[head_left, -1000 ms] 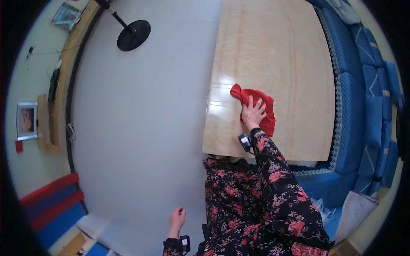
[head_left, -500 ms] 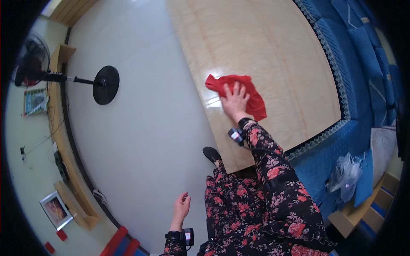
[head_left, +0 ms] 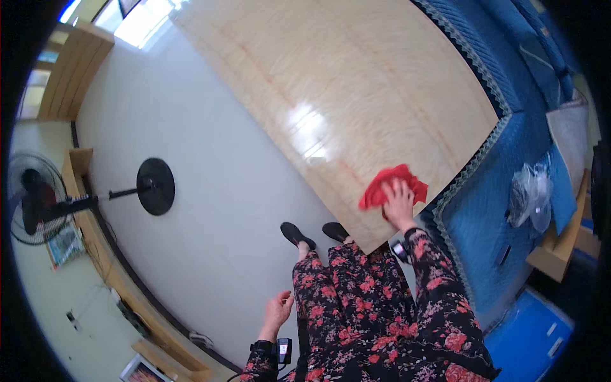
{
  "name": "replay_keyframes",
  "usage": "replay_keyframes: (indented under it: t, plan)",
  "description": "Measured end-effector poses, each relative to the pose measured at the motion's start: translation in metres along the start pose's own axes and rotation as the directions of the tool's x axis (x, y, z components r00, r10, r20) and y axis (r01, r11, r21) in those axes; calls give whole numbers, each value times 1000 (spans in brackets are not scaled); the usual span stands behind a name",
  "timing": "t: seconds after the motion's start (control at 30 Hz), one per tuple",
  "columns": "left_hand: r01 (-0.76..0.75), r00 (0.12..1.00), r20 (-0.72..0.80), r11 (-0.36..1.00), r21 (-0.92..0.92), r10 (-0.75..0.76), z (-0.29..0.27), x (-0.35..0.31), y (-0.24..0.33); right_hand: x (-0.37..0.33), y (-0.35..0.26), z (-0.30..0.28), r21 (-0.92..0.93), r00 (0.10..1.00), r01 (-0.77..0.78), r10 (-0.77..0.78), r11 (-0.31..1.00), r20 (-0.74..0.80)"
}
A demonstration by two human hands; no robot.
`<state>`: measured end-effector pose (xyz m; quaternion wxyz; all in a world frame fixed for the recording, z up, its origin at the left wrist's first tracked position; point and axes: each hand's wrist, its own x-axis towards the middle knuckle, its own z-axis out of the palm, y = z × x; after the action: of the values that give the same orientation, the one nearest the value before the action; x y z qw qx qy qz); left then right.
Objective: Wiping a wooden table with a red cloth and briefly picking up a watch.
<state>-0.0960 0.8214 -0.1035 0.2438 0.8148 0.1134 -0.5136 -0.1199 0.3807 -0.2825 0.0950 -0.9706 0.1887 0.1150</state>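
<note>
My right hand [head_left: 399, 209] presses a crumpled red cloth [head_left: 396, 175] onto the tabletop, its fingers bent over the fabric. Beneath it is the shiny beige marble-patterned table [head_left: 344, 76]; the cloth lies close to its near right corner. My left hand [head_left: 278, 310] hangs low beside my left leg, away from the table. Its fingers are loosely bent and a little apart, with nothing in them.
Blue quilted sofas [head_left: 480, 216] with lace trim border the table's right side. A black standing fan [head_left: 156, 186] is at the left. A clear plastic bag [head_left: 530, 194] rests on the near sofa. My shoes [head_left: 297, 235] are beside the table's near corner.
My right hand has drawn the red cloth nearer, toward the table's near right corner, and the cloth is more bunched. My view has turned, and both shoes now show. My left hand still hangs low.
</note>
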Motion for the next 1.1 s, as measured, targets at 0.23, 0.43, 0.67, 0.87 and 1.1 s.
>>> replay_keyframes:
  t: [0.23,0.43,0.67,0.87,1.1]
  plan:
    - [-155,986,-53,988,19,156,-25,15,43,125,-65,-20,23,846,-531,532,847,-32]
    - [-210,972,-65,962,173,224,-83,2,96,27,-88,-40,161,985,76,-49,984,-167]
    - [-201,977,-6,935,292,212,-76,-17,119,-15,40,-85,126,651,-758,736,639,185]
    - [-293,954,20,917,269,299,-71,-16,108,35,65,-116,241,185,-964,938,115,292]
    - [-389,909,-32,873,293,416,-72,11,131,117,12,-146,348,498,-827,862,441,94]
